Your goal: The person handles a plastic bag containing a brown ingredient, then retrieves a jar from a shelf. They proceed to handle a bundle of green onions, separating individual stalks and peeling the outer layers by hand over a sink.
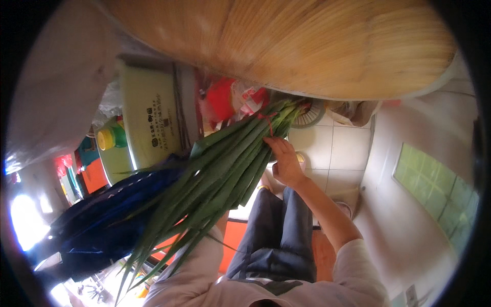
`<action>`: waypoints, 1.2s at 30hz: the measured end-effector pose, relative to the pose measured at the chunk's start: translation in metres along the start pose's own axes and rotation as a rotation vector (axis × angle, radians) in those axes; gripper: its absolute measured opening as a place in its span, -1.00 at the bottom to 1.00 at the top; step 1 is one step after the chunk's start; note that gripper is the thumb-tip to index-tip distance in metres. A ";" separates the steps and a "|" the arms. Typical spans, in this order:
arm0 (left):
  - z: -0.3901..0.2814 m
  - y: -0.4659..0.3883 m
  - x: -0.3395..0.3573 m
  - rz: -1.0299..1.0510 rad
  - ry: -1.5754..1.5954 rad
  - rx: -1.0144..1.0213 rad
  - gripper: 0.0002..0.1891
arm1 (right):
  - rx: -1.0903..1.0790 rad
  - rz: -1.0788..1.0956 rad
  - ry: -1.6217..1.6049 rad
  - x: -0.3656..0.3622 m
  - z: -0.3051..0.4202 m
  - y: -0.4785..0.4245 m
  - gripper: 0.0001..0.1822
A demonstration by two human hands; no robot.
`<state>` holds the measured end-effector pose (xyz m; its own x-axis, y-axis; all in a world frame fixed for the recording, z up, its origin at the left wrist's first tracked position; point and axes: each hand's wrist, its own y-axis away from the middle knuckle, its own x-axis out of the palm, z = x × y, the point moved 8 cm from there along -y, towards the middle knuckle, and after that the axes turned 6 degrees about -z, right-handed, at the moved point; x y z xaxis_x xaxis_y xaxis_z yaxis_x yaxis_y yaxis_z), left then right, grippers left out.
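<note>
A bundle of long green leaves (226,161) runs diagonally before me, its pale root end at the upper right and its loose tips at the lower left. A thin red tie (269,122) circles it near the root end. The fingers of my right hand (284,157) touch the bundle's right edge just below the tie; whether they grip it or the tie is unclear. My left hand is out of view; part of my left forearm shows under the leaves. Beneath and left of the leaves lies a dark blue plastic bag (111,215).
A large round wooden surface (291,46) spans the top. At left stand a pale box with printed writing (153,119) and a green bottle with a yellow cap (115,139). Red plastic bags (222,99), a round slatted item (308,115) and a brown bag (353,113) lie beyond the root end.
</note>
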<state>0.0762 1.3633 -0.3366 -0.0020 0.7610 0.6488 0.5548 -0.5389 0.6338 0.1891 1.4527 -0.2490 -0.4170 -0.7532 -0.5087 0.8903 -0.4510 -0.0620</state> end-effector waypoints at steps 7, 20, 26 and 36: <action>0.005 0.007 -0.003 0.008 -0.095 -0.006 -0.54 | 0.646 -0.012 -0.663 0.015 -0.091 -0.002 -0.57; 0.005 0.016 -0.005 0.010 -0.187 0.007 -0.54 | 0.099 -0.022 -0.117 0.002 -0.064 -0.075 -0.84; 0.005 0.018 -0.003 0.024 -0.222 0.005 -0.55 | 0.696 -0.044 -0.776 0.028 -0.125 -0.058 -0.77; 0.007 0.021 -0.002 0.051 -0.327 -0.001 -0.55 | 0.432 0.000 -0.540 0.009 -0.115 -0.054 -0.86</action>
<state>0.0942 1.3532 -0.3272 0.2928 0.8086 0.5104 0.5466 -0.5795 0.6045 0.1584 1.5249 -0.3487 -0.5490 -0.8358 -0.0026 0.7848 -0.5166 0.3423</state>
